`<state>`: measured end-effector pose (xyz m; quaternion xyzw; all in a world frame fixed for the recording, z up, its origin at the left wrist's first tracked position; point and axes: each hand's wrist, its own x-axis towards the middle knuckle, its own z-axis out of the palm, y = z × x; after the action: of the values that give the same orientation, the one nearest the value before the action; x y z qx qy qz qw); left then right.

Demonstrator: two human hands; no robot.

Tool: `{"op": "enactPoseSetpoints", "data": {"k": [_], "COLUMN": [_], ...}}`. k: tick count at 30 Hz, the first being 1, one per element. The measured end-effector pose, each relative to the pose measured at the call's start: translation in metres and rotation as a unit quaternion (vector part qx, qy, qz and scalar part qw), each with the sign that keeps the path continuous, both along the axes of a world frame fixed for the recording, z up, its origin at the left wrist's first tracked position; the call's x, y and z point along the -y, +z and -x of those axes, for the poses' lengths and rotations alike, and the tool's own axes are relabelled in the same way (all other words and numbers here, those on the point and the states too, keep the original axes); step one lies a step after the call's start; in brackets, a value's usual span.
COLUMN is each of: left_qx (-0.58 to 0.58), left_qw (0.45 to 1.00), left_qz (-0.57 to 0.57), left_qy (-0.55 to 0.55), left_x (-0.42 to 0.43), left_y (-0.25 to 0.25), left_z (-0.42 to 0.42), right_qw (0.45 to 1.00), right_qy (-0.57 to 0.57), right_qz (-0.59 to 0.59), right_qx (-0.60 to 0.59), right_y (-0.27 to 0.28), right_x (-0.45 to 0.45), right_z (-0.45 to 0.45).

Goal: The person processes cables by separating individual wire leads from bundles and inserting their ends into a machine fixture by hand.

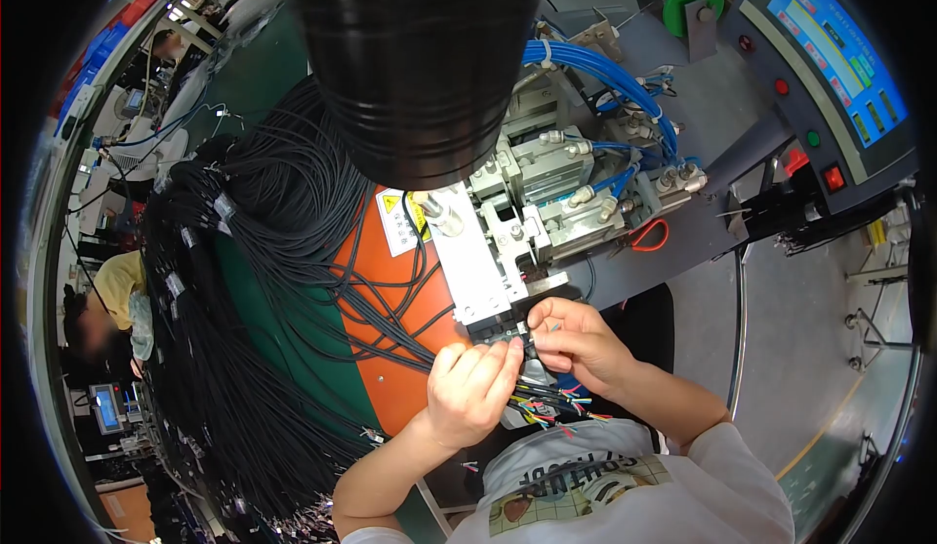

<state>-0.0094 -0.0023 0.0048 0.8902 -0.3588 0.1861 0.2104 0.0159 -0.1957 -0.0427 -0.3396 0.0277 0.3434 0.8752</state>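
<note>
Orange board [400, 393], black cables [283, 159], view-blocking black hood [420, 76]

Your hands [471, 391] hide what's between them; the black cover [415, 76] at twelve o'clock is cut off; the two-o'clock screen [841, 58] is illegible.

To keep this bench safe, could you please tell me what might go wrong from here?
The left hand and right hand are close to the machine, so either might get pinched if it moves. Black cables overlap on the orange board and could tangle. The coloured wire ends fan out near the shirt and may snag.
</note>
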Motion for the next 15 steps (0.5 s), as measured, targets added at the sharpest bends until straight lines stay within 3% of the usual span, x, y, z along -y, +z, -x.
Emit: {"op": "enactPoseSetpoints", "data": {"k": [3, 6, 8, 10, 12, 13, 15], "left_qx": [-0.085, -0.155, -0.173, -0.138, -0.109, -0.101, -0.084], "left_qw": [0.995, 0.984, 0.974, 0.979, 0.985, 0.987, 0.991], "left_qz": [0.051, 0.082, 0.125, 0.136, 0.123, 0.113, 0.092], "left_qy": [0.012, 0.044, 0.068, 0.059, 0.049, 0.046, 0.041], "left_x": [0.002, 0.004, 0.003, 0.005, 0.006, 0.006, 0.005], "left_y": [-0.003, 0.000, -0.002, -0.004, -0.007, -0.007, -0.006], "left_z": [-0.001, -0.002, 0.000, -0.002, -0.002, -0.002, -0.002], "right_qw": [0.976, 0.910, 0.707, 0.654, 0.827, 0.954, 0.981], "right_qy": [-0.079, -0.058, -0.177, -0.189, -0.072, -0.080, -0.024], "right_qz": [0.135, 0.254, 0.373, 0.392, 0.323, 0.154, 0.081], "right_qx": [0.149, 0.322, 0.575, 0.619, 0.454, 0.243, 0.174], "right_y": [0.011, 0.012, 0.009, 0.012, 0.015, 0.015, 0.001], "right_x": [-0.009, -0.007, -0.016, -0.015, -0.001, -0.005, 0.004], "right_z": [0.010, 0.019, 0.016, 0.011, 0.011, 0.010, 0.001]}}
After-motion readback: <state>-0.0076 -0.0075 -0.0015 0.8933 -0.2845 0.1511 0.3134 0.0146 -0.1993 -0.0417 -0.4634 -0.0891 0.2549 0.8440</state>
